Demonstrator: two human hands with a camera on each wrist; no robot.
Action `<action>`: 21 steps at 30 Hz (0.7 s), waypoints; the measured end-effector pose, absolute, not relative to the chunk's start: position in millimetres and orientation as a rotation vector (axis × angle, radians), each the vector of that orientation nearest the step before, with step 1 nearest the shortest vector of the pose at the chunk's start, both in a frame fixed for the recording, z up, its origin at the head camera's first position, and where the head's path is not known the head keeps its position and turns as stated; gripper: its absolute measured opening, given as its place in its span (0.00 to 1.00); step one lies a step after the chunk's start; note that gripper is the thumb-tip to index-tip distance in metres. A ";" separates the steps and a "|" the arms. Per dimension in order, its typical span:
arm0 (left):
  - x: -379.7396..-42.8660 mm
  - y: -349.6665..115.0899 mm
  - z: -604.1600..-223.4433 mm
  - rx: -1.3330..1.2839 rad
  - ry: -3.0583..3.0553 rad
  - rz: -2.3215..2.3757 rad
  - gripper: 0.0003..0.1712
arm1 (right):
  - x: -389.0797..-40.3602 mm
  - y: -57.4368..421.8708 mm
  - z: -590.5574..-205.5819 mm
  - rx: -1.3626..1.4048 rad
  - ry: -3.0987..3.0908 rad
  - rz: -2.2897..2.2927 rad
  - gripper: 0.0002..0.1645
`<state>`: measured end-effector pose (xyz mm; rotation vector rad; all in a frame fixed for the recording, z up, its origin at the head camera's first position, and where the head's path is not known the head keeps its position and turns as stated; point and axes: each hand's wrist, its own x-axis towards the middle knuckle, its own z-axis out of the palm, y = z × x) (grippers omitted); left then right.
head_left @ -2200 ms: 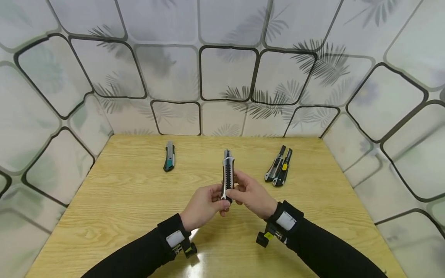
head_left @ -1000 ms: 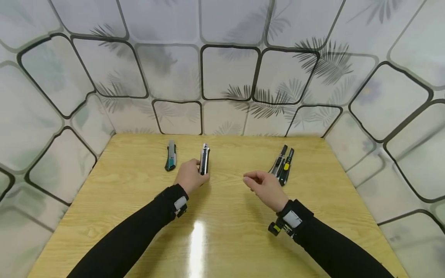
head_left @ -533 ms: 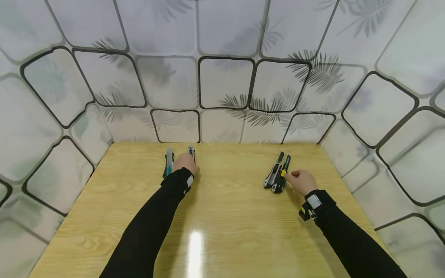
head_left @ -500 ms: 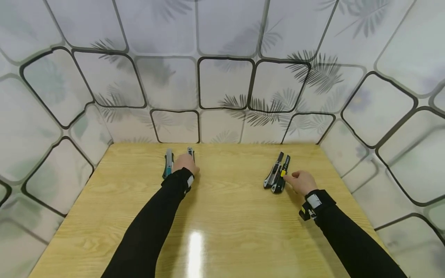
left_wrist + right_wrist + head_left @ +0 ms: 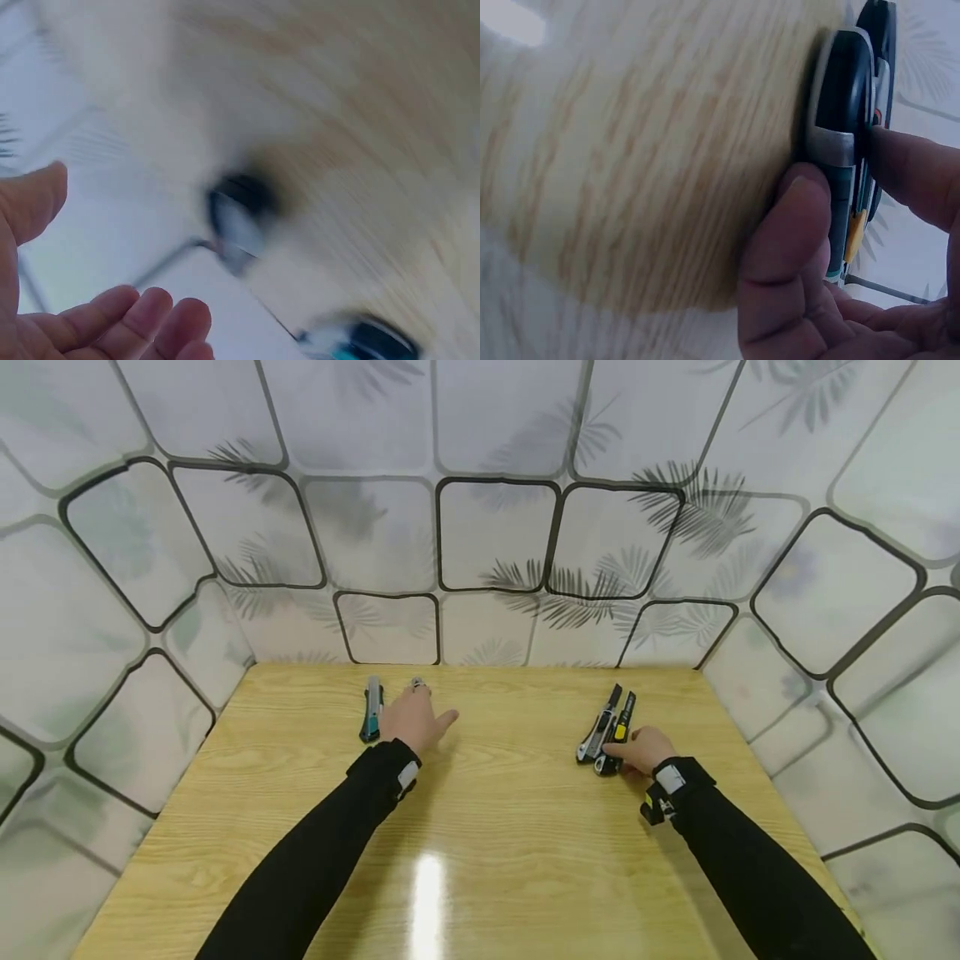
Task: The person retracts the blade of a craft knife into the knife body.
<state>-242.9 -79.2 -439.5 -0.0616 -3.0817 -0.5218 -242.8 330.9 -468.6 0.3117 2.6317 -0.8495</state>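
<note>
My left hand (image 5: pixel 414 718) is over the back left of the table with its fingers spread and thumb out. Past its fingertips shows the tip of a black-and-silver utility knife (image 5: pixel 417 682), the rest hidden by the hand. In the left wrist view that knife (image 5: pixel 238 217) lies blurred, apart from the fingers. At the right, my right hand (image 5: pixel 647 750) pinches a black utility knife (image 5: pixel 626 714) with a yellow slider between thumb and fingers. The right wrist view has the thumb on one face of this knife (image 5: pixel 844 97) and a finger at the other.
A grey-and-teal utility knife (image 5: pixel 372 710) lies just left of my left hand. Close along the left side of the yellow-slider knife lies a grey-and-black one (image 5: pixel 600 731). Patterned cloth walls (image 5: pixel 495 535) rise behind and beside the wooden table (image 5: pixel 510 827).
My left hand carried the black-and-silver knife from the middle to the back left, then let go and spread its fingers. My right hand went right and took hold of the yellow-slider knife.
</note>
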 end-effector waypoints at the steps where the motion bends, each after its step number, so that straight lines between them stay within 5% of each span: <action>1: -234.9 -78.3 -438.0 -0.102 -3.061 -0.611 0.42 | -243.0 330.9 -468.7 0.310 2.633 -0.853 0.43; 6: -190.7 -73.5 -438.5 -0.298 -2.979 -0.974 0.33 | -245.9 328.2 -470.6 0.320 2.607 -0.876 0.25; 17: -141.8 -88.8 -444.2 -0.393 -2.910 -1.394 0.23 | -222.2 341.0 -476.3 0.412 2.294 -1.455 0.21; 21: -134.4 -89.1 -442.4 -0.456 -2.879 -1.496 0.21 | -206.1 323.7 -464.6 0.326 2.212 -1.690 0.28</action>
